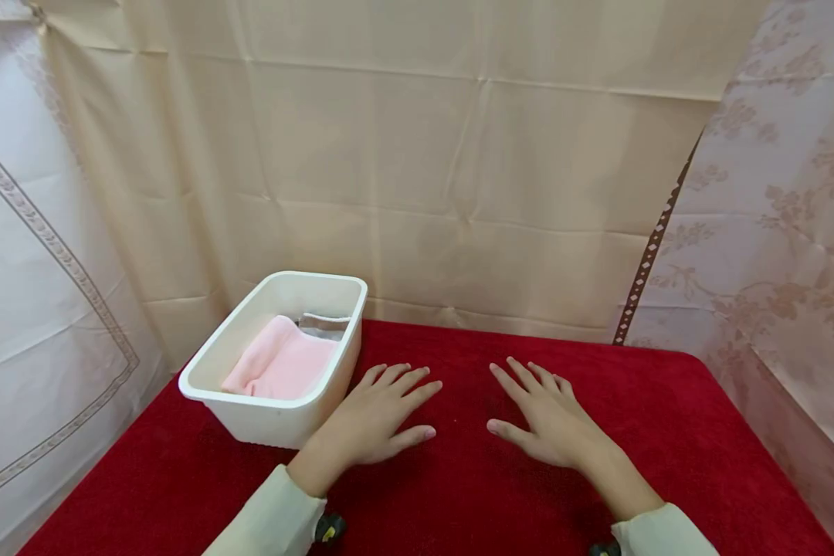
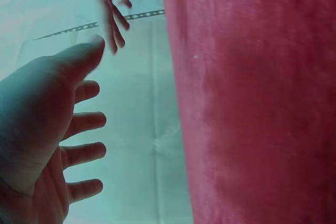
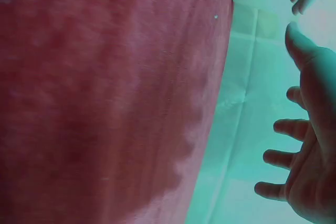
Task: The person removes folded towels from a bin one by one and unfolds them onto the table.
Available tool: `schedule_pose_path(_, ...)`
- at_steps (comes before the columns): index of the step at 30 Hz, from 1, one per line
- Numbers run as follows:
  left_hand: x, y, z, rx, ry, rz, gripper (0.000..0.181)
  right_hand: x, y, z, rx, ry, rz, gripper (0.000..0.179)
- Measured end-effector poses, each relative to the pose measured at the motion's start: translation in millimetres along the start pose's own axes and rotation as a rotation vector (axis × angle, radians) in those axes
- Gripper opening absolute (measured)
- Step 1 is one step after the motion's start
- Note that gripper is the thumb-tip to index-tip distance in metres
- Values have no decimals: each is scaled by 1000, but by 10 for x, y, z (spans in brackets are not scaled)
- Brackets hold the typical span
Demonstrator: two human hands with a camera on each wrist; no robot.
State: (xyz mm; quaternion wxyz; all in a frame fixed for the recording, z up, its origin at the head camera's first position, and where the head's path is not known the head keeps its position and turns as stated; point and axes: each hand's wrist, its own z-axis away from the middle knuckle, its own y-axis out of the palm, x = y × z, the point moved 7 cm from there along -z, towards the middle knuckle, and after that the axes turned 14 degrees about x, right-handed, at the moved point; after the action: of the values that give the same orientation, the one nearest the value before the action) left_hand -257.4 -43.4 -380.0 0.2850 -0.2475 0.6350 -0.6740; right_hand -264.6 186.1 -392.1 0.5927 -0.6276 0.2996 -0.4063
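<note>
Both hands hover over a red cloth-covered table (image 1: 445,494), palms down with fingers spread and nothing held. My left hand (image 1: 375,417) is just right of a white plastic basin (image 1: 250,421), overlapping its near right corner in the head view. My right hand (image 1: 552,421) is farther right, thumb pointing toward the left hand. In the basin lies a folded pink cloth (image 1: 295,363), with a grey and brown folded cloth (image 1: 323,326) partly hidden behind it. The left wrist view shows the left hand (image 2: 42,129) above the tabletop; the right wrist view shows the right hand (image 3: 315,129) likewise.
A beige curtain (image 1: 424,170) hangs along the table's back edge. Patterned pale curtains stand at the left (image 1: 49,309) and the right (image 1: 792,232). The basin occupies the back left part of the table.
</note>
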Motion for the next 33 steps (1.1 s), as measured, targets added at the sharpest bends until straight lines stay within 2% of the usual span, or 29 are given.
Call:
schedule_pose_path(7,-41,-194,26,-56,7,-62,63,68,-157,-198,-1,-30,13,80)
schedule_pose_path(17,2,-598,192,-195,-12,-90,59,260,-355,-524,12,-76,51,78)
schedule_pose_path(23,170,-806,342,-270,-37,-44,58,403,-473,-711,11,-116,92,77)
schedule_pose_path(30,474,-988,615,-336,-118,-8,58,577,-589,-945,53,-131,102,76)
schedule_pose_path(33,615,-1027,724,-344,-150,13,57,646,-657,-1028,62,-137,110,75)
